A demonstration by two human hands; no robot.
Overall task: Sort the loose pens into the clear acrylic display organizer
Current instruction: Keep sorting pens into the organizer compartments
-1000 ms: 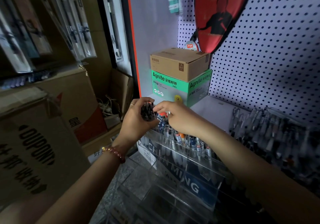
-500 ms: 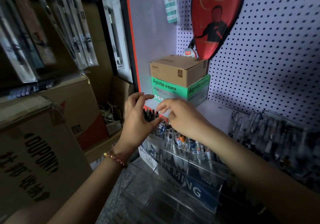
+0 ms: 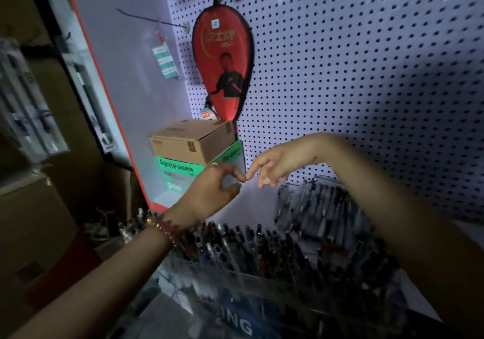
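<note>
Left hand: your left hand (image 3: 209,189) is above the clear acrylic organizer (image 3: 262,293), over its left end. The fingers are curled, and thumb and forefinger form a C with a gap between them. No pen shows in it, but the palm faces away, so I cannot tell whether it holds anything.
Right hand: your right hand (image 3: 275,165) is above the organizer's middle, with its fingers slack, hanging down and holding nothing. Its forefinger tip meets or nearly meets the left forefinger. Blur prevents a firmer finding.
Sorted pens: the upright pens (image 3: 235,244) stand packed in the organizer's back row, tips up, presumably so the caps face a customer.
Loose pens: a heap of loose pens (image 3: 319,207) lies behind the organizer's right half, well below the right hand. Judged as your next supply.
Reason for pose: both hands are clear of the organizer. I judge this a pause between placing and fetching.
Backdrop: the pegboard (image 3: 366,76) stands behind the organizer. A red paddle cover (image 3: 222,58) hangs on it, above a brown carton (image 3: 191,142) stacked on a green box (image 3: 178,171).
Not verifiable: the organizer's lower tiers are dark and cut off at the bottom edge. Of its blue label (image 3: 235,324) only "ING" can be read. Compartment dividers and pen types cannot be made out.
</note>
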